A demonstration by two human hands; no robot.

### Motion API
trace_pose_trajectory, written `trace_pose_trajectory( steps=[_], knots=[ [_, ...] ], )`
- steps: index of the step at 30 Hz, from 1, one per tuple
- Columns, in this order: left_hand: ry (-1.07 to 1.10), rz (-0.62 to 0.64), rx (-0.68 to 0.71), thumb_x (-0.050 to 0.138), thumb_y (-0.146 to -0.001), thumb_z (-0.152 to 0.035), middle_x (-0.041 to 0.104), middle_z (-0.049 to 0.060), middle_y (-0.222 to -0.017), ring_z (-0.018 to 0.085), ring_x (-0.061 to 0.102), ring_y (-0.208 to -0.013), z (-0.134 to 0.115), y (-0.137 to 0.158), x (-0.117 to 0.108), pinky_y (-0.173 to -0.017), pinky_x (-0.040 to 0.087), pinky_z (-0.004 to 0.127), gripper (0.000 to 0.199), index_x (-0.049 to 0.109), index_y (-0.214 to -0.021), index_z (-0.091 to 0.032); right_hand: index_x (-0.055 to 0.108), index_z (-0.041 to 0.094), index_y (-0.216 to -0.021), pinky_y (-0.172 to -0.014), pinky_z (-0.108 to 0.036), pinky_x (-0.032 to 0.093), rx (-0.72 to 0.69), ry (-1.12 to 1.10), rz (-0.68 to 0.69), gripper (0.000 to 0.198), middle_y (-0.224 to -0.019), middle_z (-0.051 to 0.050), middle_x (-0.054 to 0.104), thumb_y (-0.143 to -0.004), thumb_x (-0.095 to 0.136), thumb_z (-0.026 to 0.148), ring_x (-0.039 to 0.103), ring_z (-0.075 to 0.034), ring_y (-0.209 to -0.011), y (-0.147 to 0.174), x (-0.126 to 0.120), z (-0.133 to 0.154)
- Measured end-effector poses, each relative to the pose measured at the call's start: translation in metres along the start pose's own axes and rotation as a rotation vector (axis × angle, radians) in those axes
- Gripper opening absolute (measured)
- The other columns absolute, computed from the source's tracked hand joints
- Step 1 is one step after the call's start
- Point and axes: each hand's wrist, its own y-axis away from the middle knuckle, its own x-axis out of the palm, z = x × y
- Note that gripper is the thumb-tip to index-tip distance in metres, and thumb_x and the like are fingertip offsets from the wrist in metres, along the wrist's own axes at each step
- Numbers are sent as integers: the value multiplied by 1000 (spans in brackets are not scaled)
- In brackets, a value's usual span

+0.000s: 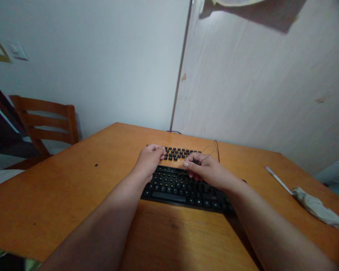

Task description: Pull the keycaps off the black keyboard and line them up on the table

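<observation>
A black keyboard (169,196) lies on the wooden table between my forearms. Its lower rows carry keycaps, while bare key stems show in the upper rows. Behind it, several loose black keycaps (175,152) stand in rows. My left hand (150,160) is closed in a pinch at the left end of those rows; its fingertips hide whatever they hold, perhaps a keycap. My right hand (202,167) hovers over the keyboard's upper right part, fingers closed on a thin wire keycap puller (205,149). Wire ends stick out above the fingers and below the thumb.
A white-handled brush (279,180) lies at the right beside a crumpled pale cloth (313,205). One small black piece (96,165) sits on the table (73,199) at left. A cable (217,150) runs behind the keyboard. A wooden chair (48,118) stands beyond the left edge.
</observation>
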Motion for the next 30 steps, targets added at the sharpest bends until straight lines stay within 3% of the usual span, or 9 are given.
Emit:
trace_pose_trajectory(
  steps=[11, 19, 30],
  knots=[
    [-175, 57, 78, 60, -75, -35, 65, 1, -70, 15, 56, -66, 2, 5, 3, -64, 40, 26, 18, 63, -74, -17, 70, 18, -89, -62, -25, 42, -104, 201, 209, 17, -75, 0, 62, -84, 67, 34, 52, -12, -67, 3, -1, 1],
    [-194, 95, 117, 59, -76, -37, 65, 2, -72, 16, 57, -69, 9, 2, 2, -66, 42, 27, 21, 65, -75, -18, 70, 19, -88, -55, -24, 36, -77, 331, 162, 15, -66, 3, 57, -85, 63, 32, 47, -11, -58, 5, 11, 5],
    [-192, 105, 109, 59, -77, -38, 64, 2, -69, 16, 56, -67, 5, 4, 3, -65, 41, 28, 22, 62, -71, -18, 66, 20, -85, -51, -23, 32, -115, 344, 142, 17, -60, 3, 56, -90, 55, 33, 47, -10, -53, 7, 25, -5]
  ],
)
